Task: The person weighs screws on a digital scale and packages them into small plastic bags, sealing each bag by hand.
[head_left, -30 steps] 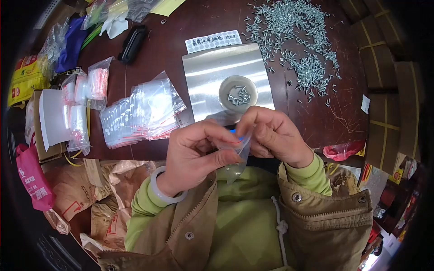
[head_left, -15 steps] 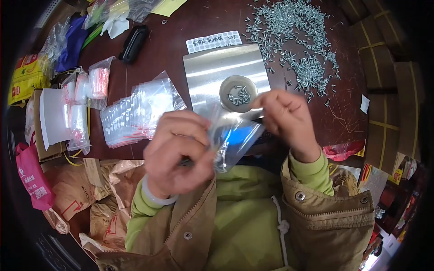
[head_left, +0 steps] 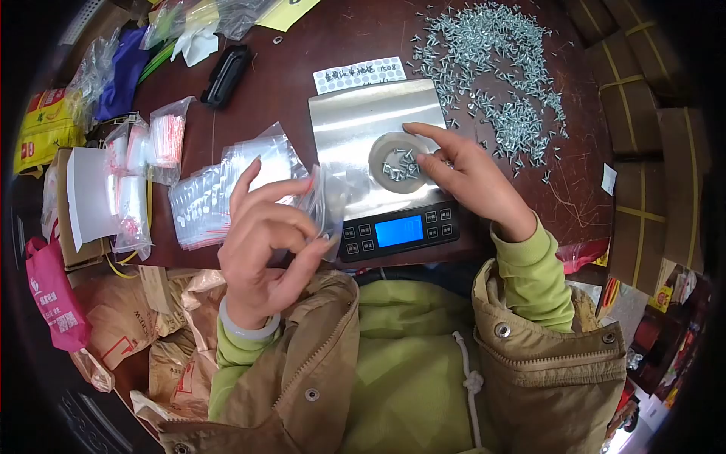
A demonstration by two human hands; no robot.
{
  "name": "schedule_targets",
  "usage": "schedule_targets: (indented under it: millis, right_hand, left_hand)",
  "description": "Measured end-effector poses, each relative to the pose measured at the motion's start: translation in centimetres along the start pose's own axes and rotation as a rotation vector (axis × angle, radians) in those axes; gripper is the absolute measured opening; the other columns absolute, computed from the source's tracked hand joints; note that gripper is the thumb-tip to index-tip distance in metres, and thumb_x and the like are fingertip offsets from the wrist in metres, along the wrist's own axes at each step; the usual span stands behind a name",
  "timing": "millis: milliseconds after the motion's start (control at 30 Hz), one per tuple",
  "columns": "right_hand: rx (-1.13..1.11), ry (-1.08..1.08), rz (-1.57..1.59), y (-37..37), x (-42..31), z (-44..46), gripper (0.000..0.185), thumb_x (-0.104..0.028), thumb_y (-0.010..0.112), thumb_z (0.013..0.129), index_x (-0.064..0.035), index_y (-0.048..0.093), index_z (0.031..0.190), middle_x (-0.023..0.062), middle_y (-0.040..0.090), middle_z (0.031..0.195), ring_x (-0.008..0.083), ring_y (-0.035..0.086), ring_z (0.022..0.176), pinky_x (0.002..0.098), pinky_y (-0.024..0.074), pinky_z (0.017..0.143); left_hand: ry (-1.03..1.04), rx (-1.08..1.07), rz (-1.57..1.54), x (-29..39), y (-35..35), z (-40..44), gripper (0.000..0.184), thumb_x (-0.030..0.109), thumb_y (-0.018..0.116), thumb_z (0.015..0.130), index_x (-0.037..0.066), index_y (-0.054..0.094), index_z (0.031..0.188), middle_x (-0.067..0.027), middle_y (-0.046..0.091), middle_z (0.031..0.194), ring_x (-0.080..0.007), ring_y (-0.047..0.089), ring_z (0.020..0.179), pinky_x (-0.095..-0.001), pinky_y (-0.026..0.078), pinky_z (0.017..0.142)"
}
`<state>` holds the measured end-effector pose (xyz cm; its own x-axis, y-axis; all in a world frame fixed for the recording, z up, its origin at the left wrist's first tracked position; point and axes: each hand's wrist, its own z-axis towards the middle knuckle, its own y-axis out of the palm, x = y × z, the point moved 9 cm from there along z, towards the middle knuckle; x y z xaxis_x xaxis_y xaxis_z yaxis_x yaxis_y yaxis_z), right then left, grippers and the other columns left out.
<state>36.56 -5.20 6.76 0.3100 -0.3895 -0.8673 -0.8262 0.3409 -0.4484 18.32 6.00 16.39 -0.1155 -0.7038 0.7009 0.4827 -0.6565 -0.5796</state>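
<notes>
My left hand (head_left: 272,234) holds a clear plastic bag (head_left: 330,208) between thumb and fingers, left of the scale's display. My right hand (head_left: 476,178) is at the right rim of a small round bowl (head_left: 380,172), thumb and index finger spread around it. Several silver screws (head_left: 401,163) lie in the bowl, which rests on the metal plate of a digital scale (head_left: 344,125). The scale's blue display (head_left: 399,231) is lit. Left of the scale, a fanned stack of clear zip bags (head_left: 200,204) lies on the table.
A large pile of loose screws (head_left: 514,121) spreads over the table's back right. A black case (head_left: 224,76), a dotted label sheet (head_left: 359,74) and bundled bags (head_left: 166,136) lie behind and to the left. Cardboard boxes (head_left: 639,204) line the right side.
The hands have moved apart. My left hand has carried the bag left, while my right hand has let go of it and reached the bowl. The scale's display and buttons are now uncovered.
</notes>
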Motion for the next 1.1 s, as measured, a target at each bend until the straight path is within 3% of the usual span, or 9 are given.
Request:
schedule_targets:
  millis: [167, 300, 400, 467, 600, 800, 900, 967, 1100]
  right_hand:
    - [-0.029, 0.002, 0.149, 0.4, 0.5, 0.6, 0.033, -0.009, 0.053, 0.09, -0.0048, 0.056, 0.123, 0.0014, 0.056, 0.068, 0.0062, 0.047, 0.058, 0.0234, 0.0394, 0.053]
    - [0.003, -0.012, 0.383, -1.0, -0.4, 0.7, 0.03, -0.005, 0.052, 0.089, -0.0061, 0.06, 0.118, 0.0009, 0.059, 0.07, 0.0041, 0.047, 0.057, 0.0221, 0.0401, 0.052]
    - [0.122, -0.223, 0.065, -2.9, -3.8, 0.1, 0.032, -0.001, 0.051, 0.087, -0.0073, 0.061, 0.117, 0.0041, 0.058, 0.069, 0.0044, 0.046, 0.055, 0.0229, 0.0384, 0.049]
    - [0.139, -0.23, -0.137, -3.3, -6.8, -1.0, 0.034, 0.006, 0.05, 0.083, -0.0026, 0.063, 0.113, 0.0047, 0.064, 0.08, 0.0114, 0.057, 0.065, 0.0296, 0.0464, 0.057]
    - [0.299, -0.574, -0.557, -1.7, -11.2, -3.9, 0.052, 0.01, 0.059, 0.068, -0.0081, 0.064, 0.117, 0.0104, 0.056, 0.072, 0.0265, 0.054, 0.058, 0.0335, 0.0471, 0.055]
    - [0.388, -0.671, -0.577, -2.0, -12.2, -5.1, 0.055, 0.012, 0.057, 0.07, -0.0092, 0.063, 0.12, 0.0054, 0.05, 0.066, 0.0151, 0.045, 0.049, 0.0278, 0.0417, 0.048]
    - [0.416, -0.427, -0.217, -4.1, -8.2, -2.4, 0.039, 0.003, 0.053, 0.083, -0.0055, 0.062, 0.119, 0.0055, 0.053, 0.065, 0.0087, 0.044, 0.052, 0.0255, 0.0395, 0.049]
    - [0.295, -0.143, 0.024, -4.3, -3.7, -0.4, 0.031, -0.007, 0.056, 0.087, -0.0033, 0.062, 0.117, 0.0145, 0.062, 0.071, 0.0173, 0.054, 0.054, 0.0297, 0.0434, 0.05]
    - [0.221, -0.08, -0.05, -3.2, -0.4, 0.6, 0.026, -0.014, 0.058, 0.088, -0.001, 0.065, 0.109, 0.0154, 0.061, 0.065, 0.0174, 0.052, 0.048, 0.0304, 0.0424, 0.05]
  left_hand:
    - [-0.018, -0.084, 0.002, 0.4, 1.5, 1.0, 0.018, 0.011, 0.075, 0.073, 0.008, 0.058, 0.073, -0.0116, 0.062, 0.101, -0.0482, 0.034, 0.132, -0.0606, 0.014, 0.108]
    - [-0.113, -0.206, -0.053, -1.1, 3.1, 0.2, 0.01, 0.006, 0.069, 0.077, 0.006, 0.06, 0.08, -0.0099, 0.061, 0.097, -0.0323, 0.06, 0.097, -0.0423, 0.041, 0.09]
    - [-0.105, -0.332, -0.004, -1.1, 5.7, 0.6, 0.01, 0.001, 0.067, 0.076, 0.001, 0.06, 0.083, -0.012, 0.06, 0.087, -0.0239, 0.056, 0.069, -0.0334, 0.047, 0.068]
    - [-0.059, -0.228, -0.027, -0.7, 6.6, 1.1, 0.01, 0.001, 0.067, 0.077, 0.001, 0.061, 0.086, -0.011, 0.057, 0.083, -0.0229, 0.056, 0.064, -0.0323, 0.046, 0.062]
    - [0.012, -0.001, 0.037, 0.2, 7.7, 1.6, 0.014, 0.001, 0.065, 0.077, 0.005, 0.063, 0.09, -0.0072, 0.05, 0.082, -0.0186, 0.055, 0.059, -0.0308, 0.044, 0.049]
    - [0.032, 0.134, 0.054, 0.4, 6.5, 1.3, 0.022, -0.005, 0.066, 0.072, 0.004, 0.065, 0.093, -0.0084, 0.051, 0.085, -0.0172, 0.052, 0.058, -0.029, 0.042, 0.049]
    - [0.0, 0.141, 0.035, 0.5, 5.3, 1.4, 0.021, -0.006, 0.067, 0.073, 0.002, 0.065, 0.092, -0.0092, 0.051, 0.087, -0.0169, 0.052, 0.062, -0.0273, 0.042, 0.052]
    - [-0.016, 0.155, 0.036, 0.6, 4.2, 1.2, 0.019, -0.006, 0.068, 0.074, 0.001, 0.065, 0.092, -0.0098, 0.051, 0.088, -0.0162, 0.052, 0.068, -0.0251, 0.041, 0.055]
    - [-0.068, 0.194, 0.071, 0.4, 1.7, 0.8, 0.017, -0.007, 0.069, 0.073, 0.0, 0.066, 0.088, -0.0101, 0.052, 0.083, -0.0177, 0.053, 0.065, -0.0271, 0.043, 0.053]
